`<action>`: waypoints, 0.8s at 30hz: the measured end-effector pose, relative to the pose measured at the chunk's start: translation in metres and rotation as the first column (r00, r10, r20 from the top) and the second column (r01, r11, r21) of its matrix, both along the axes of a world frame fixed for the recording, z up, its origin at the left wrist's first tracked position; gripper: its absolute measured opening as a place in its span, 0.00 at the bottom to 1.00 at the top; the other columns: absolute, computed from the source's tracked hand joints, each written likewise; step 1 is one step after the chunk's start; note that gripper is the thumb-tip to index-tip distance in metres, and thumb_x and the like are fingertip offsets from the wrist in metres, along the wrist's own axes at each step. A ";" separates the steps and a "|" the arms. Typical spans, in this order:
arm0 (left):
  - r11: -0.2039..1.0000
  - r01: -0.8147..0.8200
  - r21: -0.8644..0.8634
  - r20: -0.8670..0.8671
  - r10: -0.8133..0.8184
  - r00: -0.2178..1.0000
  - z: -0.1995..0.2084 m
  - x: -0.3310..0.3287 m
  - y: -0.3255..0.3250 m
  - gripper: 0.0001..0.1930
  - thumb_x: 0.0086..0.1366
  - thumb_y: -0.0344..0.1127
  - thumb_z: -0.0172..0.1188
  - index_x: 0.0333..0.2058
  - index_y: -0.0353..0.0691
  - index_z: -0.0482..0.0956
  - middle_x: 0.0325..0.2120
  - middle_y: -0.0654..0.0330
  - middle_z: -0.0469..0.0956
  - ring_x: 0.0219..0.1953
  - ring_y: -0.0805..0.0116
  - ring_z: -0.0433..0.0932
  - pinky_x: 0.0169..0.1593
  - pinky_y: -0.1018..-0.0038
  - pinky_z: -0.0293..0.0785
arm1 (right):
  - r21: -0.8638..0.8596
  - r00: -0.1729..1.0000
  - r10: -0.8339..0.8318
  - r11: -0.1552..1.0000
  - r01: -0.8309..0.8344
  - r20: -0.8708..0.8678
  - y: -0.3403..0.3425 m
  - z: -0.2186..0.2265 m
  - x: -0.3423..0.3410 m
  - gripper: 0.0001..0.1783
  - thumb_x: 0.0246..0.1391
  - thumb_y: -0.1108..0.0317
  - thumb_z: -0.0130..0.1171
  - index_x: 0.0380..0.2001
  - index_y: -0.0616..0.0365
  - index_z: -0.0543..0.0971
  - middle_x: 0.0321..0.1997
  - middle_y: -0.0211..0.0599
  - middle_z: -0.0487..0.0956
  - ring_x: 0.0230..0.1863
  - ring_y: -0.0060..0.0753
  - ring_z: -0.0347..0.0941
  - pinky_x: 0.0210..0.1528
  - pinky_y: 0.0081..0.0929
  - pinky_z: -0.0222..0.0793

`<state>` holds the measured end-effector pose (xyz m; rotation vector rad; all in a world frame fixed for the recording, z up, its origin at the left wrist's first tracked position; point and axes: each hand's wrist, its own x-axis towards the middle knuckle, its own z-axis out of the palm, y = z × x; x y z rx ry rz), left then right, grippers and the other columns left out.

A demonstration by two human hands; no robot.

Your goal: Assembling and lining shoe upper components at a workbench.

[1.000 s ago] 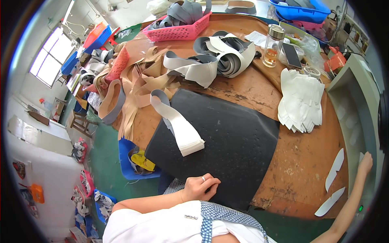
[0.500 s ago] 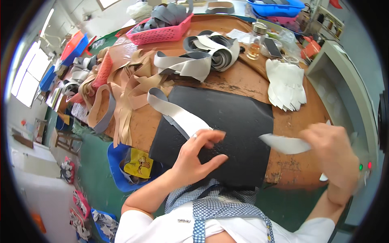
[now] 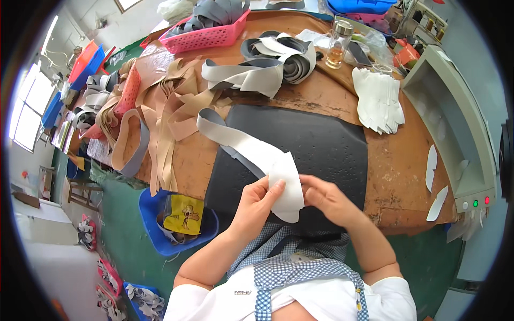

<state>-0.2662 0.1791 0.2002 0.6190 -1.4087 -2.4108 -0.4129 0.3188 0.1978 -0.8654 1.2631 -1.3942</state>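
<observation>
My left hand [image 3: 254, 206] pinches a white curved flat piece [image 3: 287, 195], its thumb lying on top. At the piece's right edge, my right hand [image 3: 327, 199] has its bent fingers on it, partly hidden behind. The piece overlaps the near end of a long pale strip with a grey underside [image 3: 241, 140], which lies looped across a black mat [image 3: 326, 144]. Whether the piece and strip are joined, I cannot tell. A stack of similar white cut pieces [image 3: 377, 101] lies at the far right of the mat.
Two loose white pieces [image 3: 438, 203] lie beside a grey box-like machine [image 3: 466, 134] with lit buttons. Rolled grey strips [image 3: 281, 59], tan strips [image 3: 168, 115], a glass bottle [image 3: 338, 45] and a pink basket [image 3: 206, 38] occupy the table. A blue bin [image 3: 155, 230] stands at lower left.
My right hand has come in from the right, bringing a white piece to the strip's near end. My left hand has closed from an open pose onto the piece.
</observation>
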 end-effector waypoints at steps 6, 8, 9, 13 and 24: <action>0.773 0.027 -0.634 -0.003 -0.037 0.999 -0.005 0.008 -0.010 0.11 0.71 0.30 0.51 0.46 0.28 0.76 0.42 0.61 0.73 0.42 0.77 0.73 0.43 0.82 0.70 | 0.148 0.990 -0.037 0.989 0.016 0.139 -0.012 0.008 0.018 0.24 0.61 0.66 0.57 0.56 0.68 0.69 0.39 0.36 0.80 0.37 0.24 0.77 0.42 0.20 0.73; 0.818 -0.047 -0.573 -0.041 0.029 0.999 -0.009 0.011 -0.018 0.11 0.71 0.30 0.50 0.45 0.28 0.76 0.42 0.59 0.74 0.41 0.76 0.73 0.43 0.81 0.71 | 0.201 0.991 -0.088 0.977 0.067 0.097 -0.009 0.002 0.015 0.19 0.56 0.71 0.59 0.50 0.70 0.74 0.35 0.35 0.81 0.33 0.23 0.77 0.38 0.20 0.72; 0.829 -0.091 -0.552 -0.042 0.081 0.996 -0.013 0.009 -0.025 0.11 0.71 0.30 0.50 0.45 0.28 0.75 0.42 0.59 0.75 0.40 0.75 0.74 0.42 0.80 0.71 | 0.184 0.989 -0.130 0.976 0.116 0.066 -0.004 0.000 0.012 0.21 0.52 0.71 0.59 0.49 0.70 0.75 0.35 0.35 0.81 0.33 0.23 0.77 0.36 0.19 0.71; 0.461 -0.266 -0.846 0.020 0.526 0.850 -0.028 0.006 -0.051 0.12 0.66 0.37 0.59 0.31 0.31 0.76 0.19 0.55 0.75 0.23 0.71 0.75 0.28 0.74 0.70 | 0.018 0.932 -0.341 0.940 0.341 0.119 0.022 -0.005 0.003 0.22 0.46 0.69 0.59 0.46 0.69 0.76 0.33 0.34 0.80 0.28 0.25 0.76 0.30 0.20 0.71; 0.462 0.074 -0.884 0.313 0.466 0.827 -0.025 -0.012 -0.031 0.23 0.61 0.55 0.60 0.23 0.36 0.77 0.28 0.53 0.75 0.38 0.55 0.75 0.42 0.65 0.71 | -0.033 0.730 -0.566 0.781 0.624 0.383 0.018 0.005 0.003 0.30 0.47 0.72 0.56 0.56 0.64 0.68 0.39 0.38 0.77 0.34 0.30 0.76 0.36 0.26 0.76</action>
